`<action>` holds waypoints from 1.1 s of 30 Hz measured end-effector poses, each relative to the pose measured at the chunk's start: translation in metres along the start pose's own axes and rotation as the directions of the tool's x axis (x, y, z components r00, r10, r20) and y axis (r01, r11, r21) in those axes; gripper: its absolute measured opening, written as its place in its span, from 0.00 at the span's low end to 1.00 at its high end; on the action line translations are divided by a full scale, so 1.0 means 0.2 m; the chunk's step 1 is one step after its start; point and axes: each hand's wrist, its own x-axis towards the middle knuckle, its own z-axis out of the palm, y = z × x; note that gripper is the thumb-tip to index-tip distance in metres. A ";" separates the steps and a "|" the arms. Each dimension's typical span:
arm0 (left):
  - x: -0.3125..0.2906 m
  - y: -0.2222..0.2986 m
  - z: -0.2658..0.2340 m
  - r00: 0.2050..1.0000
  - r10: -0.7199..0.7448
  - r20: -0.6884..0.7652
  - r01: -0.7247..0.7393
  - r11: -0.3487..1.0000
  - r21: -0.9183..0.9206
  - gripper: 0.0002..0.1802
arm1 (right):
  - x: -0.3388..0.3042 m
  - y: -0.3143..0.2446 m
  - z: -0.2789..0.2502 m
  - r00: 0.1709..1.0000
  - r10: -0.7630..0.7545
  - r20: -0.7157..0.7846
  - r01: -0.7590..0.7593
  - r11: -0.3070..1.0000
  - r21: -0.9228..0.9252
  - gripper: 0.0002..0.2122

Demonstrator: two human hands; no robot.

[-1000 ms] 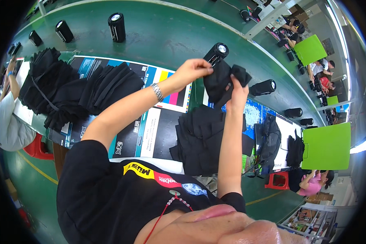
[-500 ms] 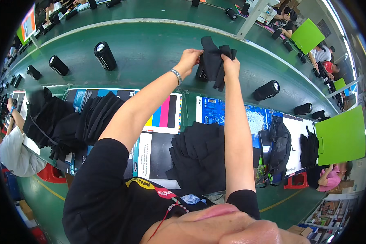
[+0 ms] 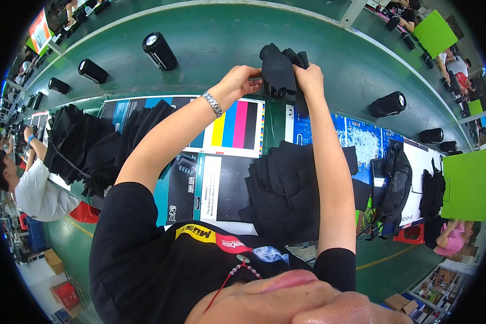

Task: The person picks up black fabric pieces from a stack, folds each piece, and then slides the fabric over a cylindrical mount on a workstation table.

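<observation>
At the far middle, a black cloth pouch (image 3: 278, 72) hangs rounded over something, and a dark piece shows beneath its lower edge. Half a second ago a black cylinder showed there; the cloth now hides most of it. My left hand (image 3: 236, 82), with a metal bracelet on its wrist, has its fingers closed at the pouch's left edge. On the other side my right hand (image 3: 310, 81) grips bunched black cloth, with loose folds sticking out above and below. Below my right forearm, a fanned stack of flat black pouches (image 3: 283, 189) lies on the table.
Black cylindrical speakers (image 3: 159, 51) stand spaced along the green line (image 3: 216, 38), with another speaker (image 3: 387, 104) at right. More black cloth (image 3: 86, 146) is heaped at left. A black mesh bag (image 3: 398, 170) and a green panel (image 3: 468, 183) stand right. A co-worker (image 3: 40, 191) sits at left.
The pouch has come down and rounded out over the cylinder. My left hand has shifted slightly down and left along its edge. The whole view has turned a little.
</observation>
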 end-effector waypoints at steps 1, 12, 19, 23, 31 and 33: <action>0.01 0.00 0.00 0.999 -0.025 -0.037 0.027 0.998 0.053 0.09 | 0.01 0.01 -0.01 1.000 -0.006 -0.004 0.006 1.000 -0.006 0.22; 0.17 0.01 0.34 0.966 0.257 0.045 -0.253 0.882 0.398 0.26 | 0.05 0.25 -0.06 0.998 0.060 -0.025 -0.057 0.993 0.107 0.20; 0.55 -0.25 0.06 0.771 0.615 0.166 -0.516 0.449 0.730 0.28 | -0.01 0.18 -0.05 0.995 0.093 0.048 -0.097 0.992 0.080 0.18; 0.61 -0.34 0.10 0.677 0.665 0.315 -0.399 -0.029 0.917 0.26 | 0.04 0.34 -0.05 0.999 0.030 0.024 -0.027 0.993 -0.113 0.18; 0.54 -0.34 0.11 0.627 0.652 0.426 -0.349 -0.253 0.902 0.25 | 0.05 0.36 -0.05 0.996 0.083 0.044 -0.063 0.937 -0.344 0.15; 0.52 -0.29 0.18 0.613 0.672 0.415 -0.344 -0.245 0.906 0.25 | 0.07 0.41 -0.06 0.998 0.063 0.024 -0.051 0.942 -0.331 0.15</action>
